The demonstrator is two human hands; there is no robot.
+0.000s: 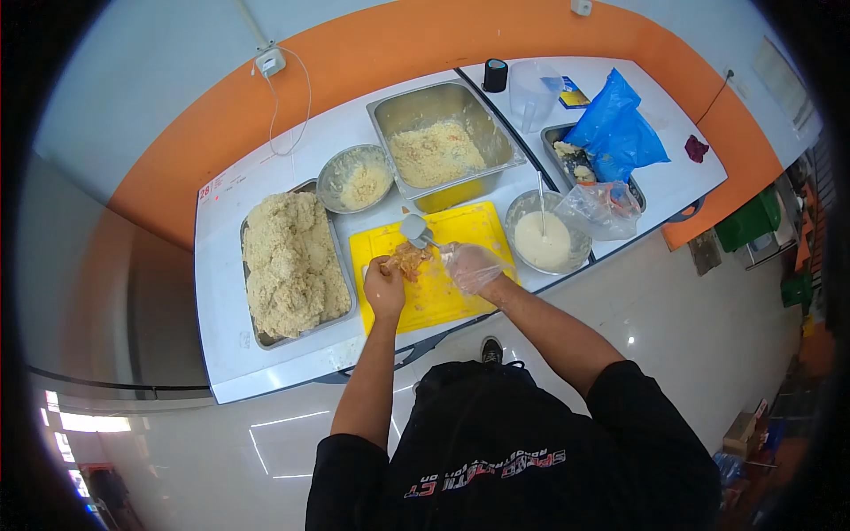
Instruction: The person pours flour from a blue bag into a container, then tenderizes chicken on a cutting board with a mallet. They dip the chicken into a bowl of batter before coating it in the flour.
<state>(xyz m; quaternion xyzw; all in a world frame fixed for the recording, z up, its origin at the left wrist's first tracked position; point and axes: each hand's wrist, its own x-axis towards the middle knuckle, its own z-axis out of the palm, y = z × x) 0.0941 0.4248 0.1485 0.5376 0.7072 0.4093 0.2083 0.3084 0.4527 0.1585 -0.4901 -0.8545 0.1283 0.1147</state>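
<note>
On the yellow cutting board (452, 305) lies a piece of raw-looking meat (409, 262). My left hand (384, 288), bare, pinches the meat's left edge. My right hand (472, 267) wears a clear plastic glove and is closed round the handle of a metal mallet (413, 228), whose head is over the board just above the meat. A bowl of white batter (543, 242) with a spoon in it stands right of the board. Left of the board is a tray heaped with pale crumbly coating (292, 265).
Behind the board stand a deep metal pan (496, 173) of crumbs and a smaller metal bowl (332, 190). At the right are a blue plastic bag (620, 133) on a metal tray, a clear bag (606, 212), a clear jug (534, 93) and a black cup (495, 76).
</note>
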